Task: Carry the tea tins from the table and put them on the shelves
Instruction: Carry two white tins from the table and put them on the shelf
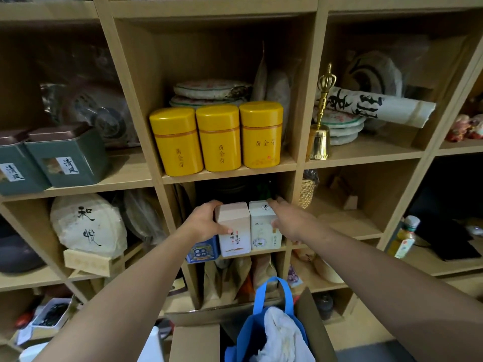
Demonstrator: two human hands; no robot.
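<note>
Blue bag (271, 333) below; left hand (202, 222) grip clamps beige tin (233, 231); right hand (290, 220), fingers apart, seemingly touches white tin (264, 228).

left hand (202, 222) grips beige tin (232, 228) | right hand (290, 222) touches white tin (264, 228)

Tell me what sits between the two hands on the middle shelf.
In the head view, two pale rectangular tea tins stand side by side: the beige tin gripped by the left hand, and the white tin touched by the right hand.
</note>
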